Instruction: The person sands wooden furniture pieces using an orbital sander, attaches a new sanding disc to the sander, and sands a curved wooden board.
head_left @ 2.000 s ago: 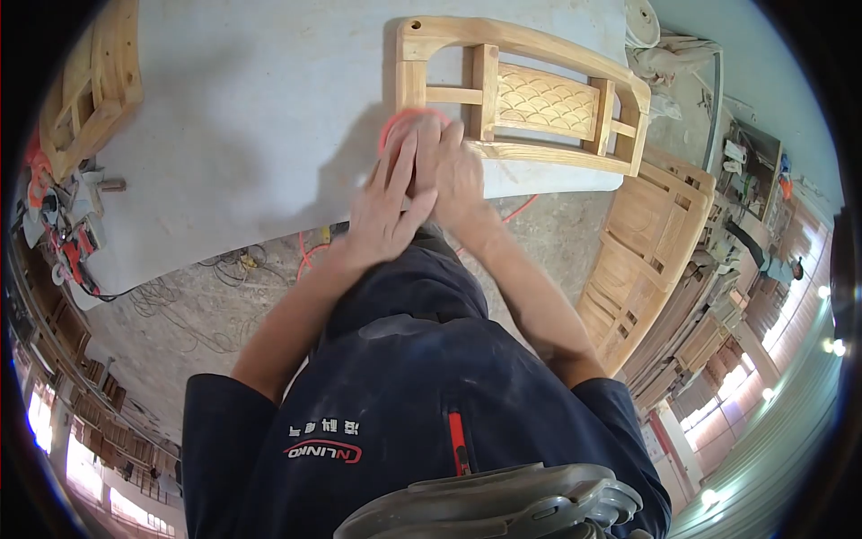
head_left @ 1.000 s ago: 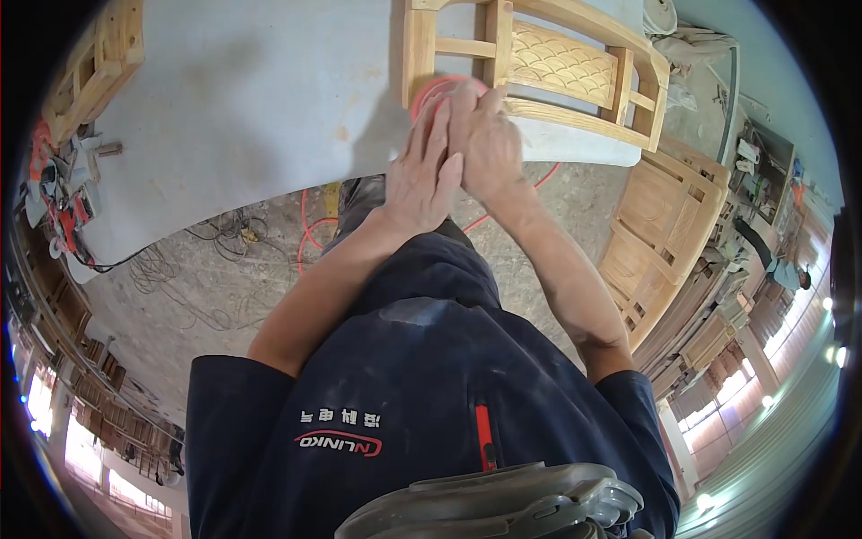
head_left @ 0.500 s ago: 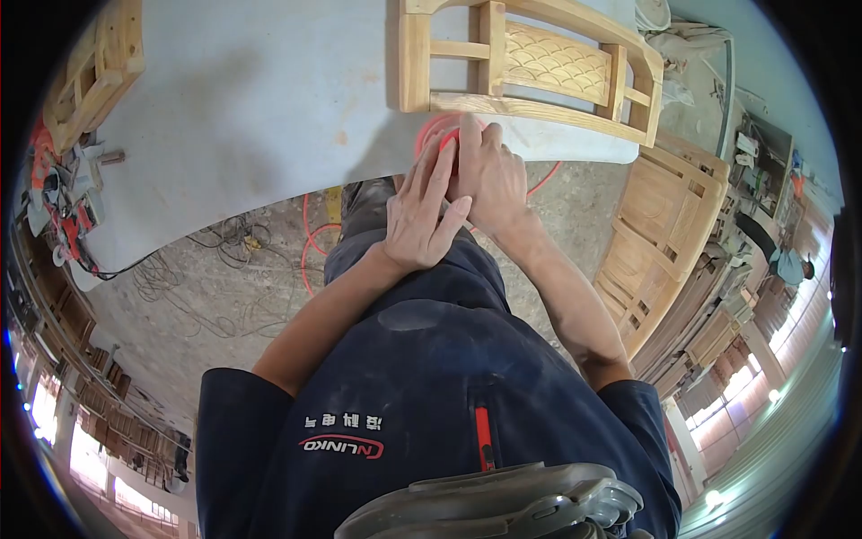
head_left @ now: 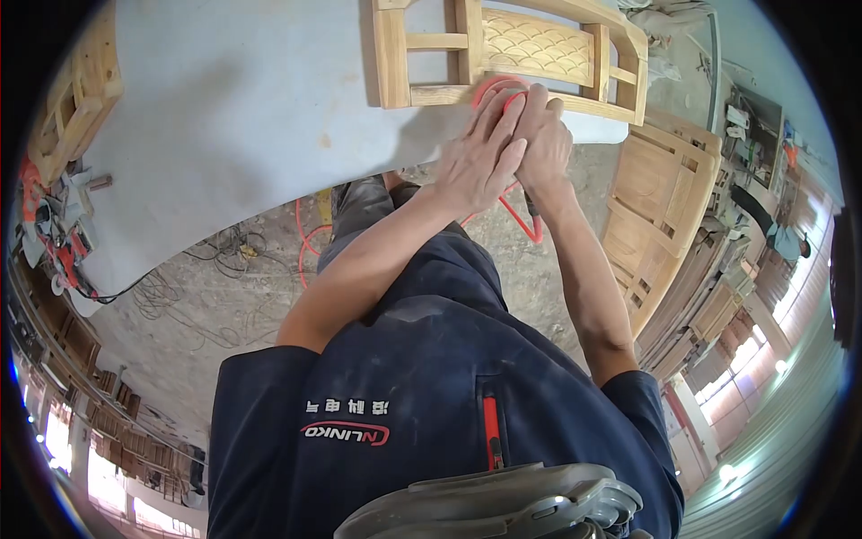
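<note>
Both my hands are pressed together on a round red sander (head_left: 492,87), most of it hidden beneath my fingers. My left hand (head_left: 478,154) lies over its left side with fingers stretched forward. My right hand (head_left: 546,148) is wrapped round it from the right. The sander meets the near rail of a pale wooden frame (head_left: 440,95), which lies on the table and has a carved scale-pattern panel (head_left: 539,47). A red hose (head_left: 519,220) hangs below my right hand.
A light-topped table (head_left: 260,108) curves in front of me. Another wooden frame (head_left: 81,90) and red tools (head_left: 61,242) sit at its left. Cables (head_left: 229,251) lie on the floor. A wooden panel (head_left: 660,216) leans at right; farther off is a person (head_left: 788,241).
My hands and the sander have moved right and forward, from the table edge onto the frame's near rail. More of the hose now shows below my right hand.
</note>
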Demonstrator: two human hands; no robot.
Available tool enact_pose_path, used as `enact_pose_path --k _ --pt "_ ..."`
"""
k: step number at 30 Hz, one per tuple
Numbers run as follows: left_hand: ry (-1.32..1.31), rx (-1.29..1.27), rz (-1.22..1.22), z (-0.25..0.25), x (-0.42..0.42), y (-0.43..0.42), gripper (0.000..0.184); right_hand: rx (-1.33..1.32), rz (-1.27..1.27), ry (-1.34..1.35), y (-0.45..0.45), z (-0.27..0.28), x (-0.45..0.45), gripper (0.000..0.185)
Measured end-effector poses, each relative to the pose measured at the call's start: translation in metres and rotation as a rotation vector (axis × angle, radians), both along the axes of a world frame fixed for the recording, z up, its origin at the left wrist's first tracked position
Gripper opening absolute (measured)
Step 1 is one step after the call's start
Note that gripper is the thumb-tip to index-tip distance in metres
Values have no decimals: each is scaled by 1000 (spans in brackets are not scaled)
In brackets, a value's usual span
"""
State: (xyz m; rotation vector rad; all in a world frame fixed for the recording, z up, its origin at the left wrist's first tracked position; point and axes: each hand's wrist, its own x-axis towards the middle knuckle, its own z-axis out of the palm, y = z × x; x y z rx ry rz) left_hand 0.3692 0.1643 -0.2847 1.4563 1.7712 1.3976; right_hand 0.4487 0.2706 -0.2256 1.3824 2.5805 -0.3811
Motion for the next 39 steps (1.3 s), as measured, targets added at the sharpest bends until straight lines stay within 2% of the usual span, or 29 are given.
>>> enact_pose_path --k 5,8,10,12,13,14,16,17,19,20,22,27,29,33,35,36,38,39 --pt "-102 -146 135 13 -13 -41 63 -84 182 35 -24 -15 -30 43" --pt "-1 -155 127 7 -31 -58 65 -63 189 86 -40 -14 -52 43" --pt "11 -126 142 23 -32 -57 62 -56 128 80 -36 -10 -47 47" --pt "-163 -206 152 43 -23 -60 52 -81 -26 136 -23 0 -34 57" --pt "-226 -224 205 47 -13 -58 39 -113 -211 117 -17 7 -30 80" --pt "-426 -287 210 39 1 -53 35 -108 -205 116 -12 6 -19 80" --pt "-714 -548 86 45 6 -33 37 58 -362 333 -6 1 7 76" --pt "-717 -546 89 40 15 -22 37 59 -358 331 -4 2 14 76" --pt "-1202 -477 123 28 37 1 36 -44 -742 523 -2 15 20 82" --pt "-1199 -477 118 28 45 7 36 -41 -746 526 -2 20 22 82" --pt "-1452 -386 56 38 56 14 34 -13 -822 643 -6 27 29 83" --pt "-1372 -478 -17 32 62 18 30 60 -860 709 -9 16 46 82" --pt "-1339 -532 -11 35 62 20 29 -4 -936 835 -10 16 50 79" --pt "-1211 -652 12 45 65 17 27 -75 -922 843 1 11 60 79" --pt "-760 -563 -83 31 63 0 30 -8 -745 540 8 11 57 73" --pt "-756 -559 -83 40 53 -8 30 -6 -743 545 13 5 56 73" --pt "-599 -784 -268 66 26 -32 29 139 -512 271 19 -12 52 65" --pt "-598 -793 -268 70 21 -45 29 64 -437 199 16 -9 45 66"
